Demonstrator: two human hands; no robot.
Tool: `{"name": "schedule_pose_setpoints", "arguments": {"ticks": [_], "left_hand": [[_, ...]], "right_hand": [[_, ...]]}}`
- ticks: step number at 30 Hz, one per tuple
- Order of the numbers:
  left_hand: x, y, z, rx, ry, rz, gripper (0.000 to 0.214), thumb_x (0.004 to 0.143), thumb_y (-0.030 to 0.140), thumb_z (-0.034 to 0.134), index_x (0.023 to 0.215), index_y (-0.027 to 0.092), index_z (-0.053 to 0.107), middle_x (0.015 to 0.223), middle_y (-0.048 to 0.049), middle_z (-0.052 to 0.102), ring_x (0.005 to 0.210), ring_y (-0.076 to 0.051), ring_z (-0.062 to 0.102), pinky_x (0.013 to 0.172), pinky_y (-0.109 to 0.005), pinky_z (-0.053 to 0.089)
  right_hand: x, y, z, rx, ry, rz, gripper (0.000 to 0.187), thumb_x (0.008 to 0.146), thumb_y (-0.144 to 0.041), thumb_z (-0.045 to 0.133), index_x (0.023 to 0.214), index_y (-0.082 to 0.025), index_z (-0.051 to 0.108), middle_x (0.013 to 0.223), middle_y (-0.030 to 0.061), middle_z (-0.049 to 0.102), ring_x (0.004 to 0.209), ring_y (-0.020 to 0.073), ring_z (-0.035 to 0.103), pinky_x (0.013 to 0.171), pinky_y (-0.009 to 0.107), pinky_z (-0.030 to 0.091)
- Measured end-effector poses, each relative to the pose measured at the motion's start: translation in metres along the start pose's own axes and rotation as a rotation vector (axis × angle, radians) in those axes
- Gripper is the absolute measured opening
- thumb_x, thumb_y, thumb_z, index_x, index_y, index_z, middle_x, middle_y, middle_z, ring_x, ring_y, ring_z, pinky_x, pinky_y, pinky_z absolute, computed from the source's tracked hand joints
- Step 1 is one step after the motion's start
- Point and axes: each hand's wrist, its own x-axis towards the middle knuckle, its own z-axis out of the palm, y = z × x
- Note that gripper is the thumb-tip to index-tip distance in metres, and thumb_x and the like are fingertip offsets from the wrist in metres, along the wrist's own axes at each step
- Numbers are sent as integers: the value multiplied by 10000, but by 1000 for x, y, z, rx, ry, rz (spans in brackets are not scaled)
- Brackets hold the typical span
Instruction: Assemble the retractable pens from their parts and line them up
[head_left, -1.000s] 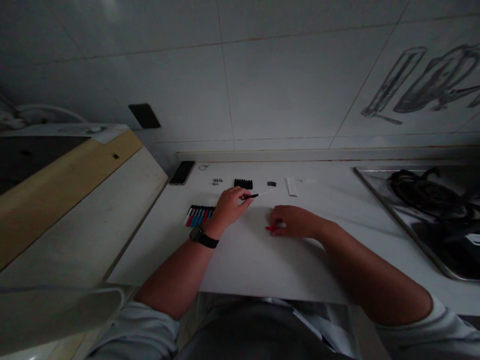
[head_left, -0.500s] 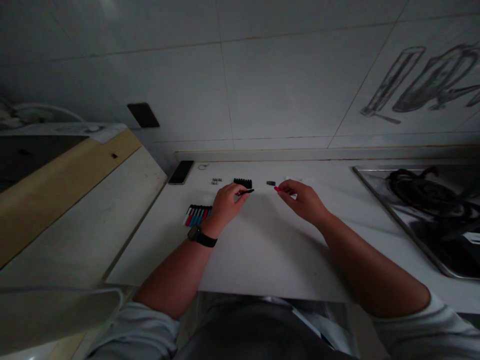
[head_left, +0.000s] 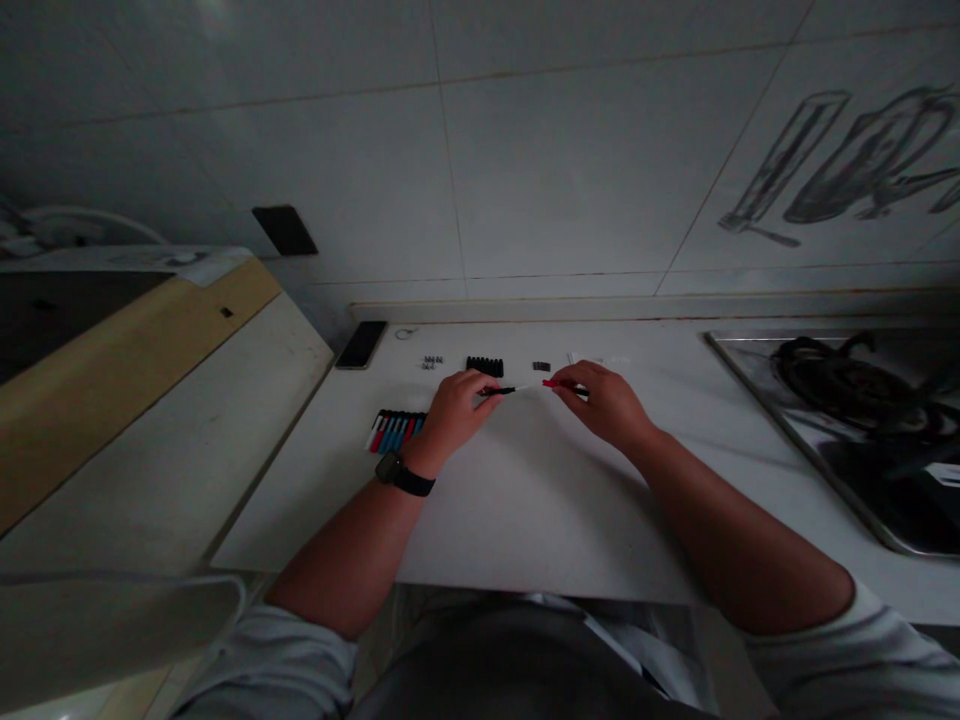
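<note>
tiled wall (head_left: 555, 180) | white counter (head_left: 517, 520) | stove (head_left: 844, 465) right | dim light

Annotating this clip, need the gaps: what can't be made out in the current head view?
All head view:
Black piece in left hand: rear end, hidden by the grip.
Red piece in right hand: partly hidden by the grip.
White piece beyond: partly hidden by right hand.
Row of coloured pieces: right end, behind left hand.
Small metal pieces: too small to tell their shape.
Stove: cut off by right picture edge.

two hands (head_left: 457, 410), one phone (head_left: 361, 345), one watch (head_left: 391, 468)
</note>
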Motion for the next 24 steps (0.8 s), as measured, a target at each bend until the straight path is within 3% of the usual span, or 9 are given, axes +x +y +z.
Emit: {"name": "schedule_pose_setpoints", "arguments": {"ticks": [13,24], "left_hand": [[-2,1,5,3,-103,78,97,910,238,780,989,208,733,954,-34,730,932,-208,673,857,-363,527],[-2,1,8,-27,-140,89,66,947,251,731,981,194,739,917,-42,726,896,-204,669,833,-350,521]], "right_hand": [[-4,-7,18,-111,-111,-144,168,1001,-253,609,1036,-197,763,973,90,742,859,217,669,822,345,504],[-6,-4,25,-104,-93,-193,173,1017,-262,597,1048,-203,756,980,90,743,881,221,657,822,346,482]]}}
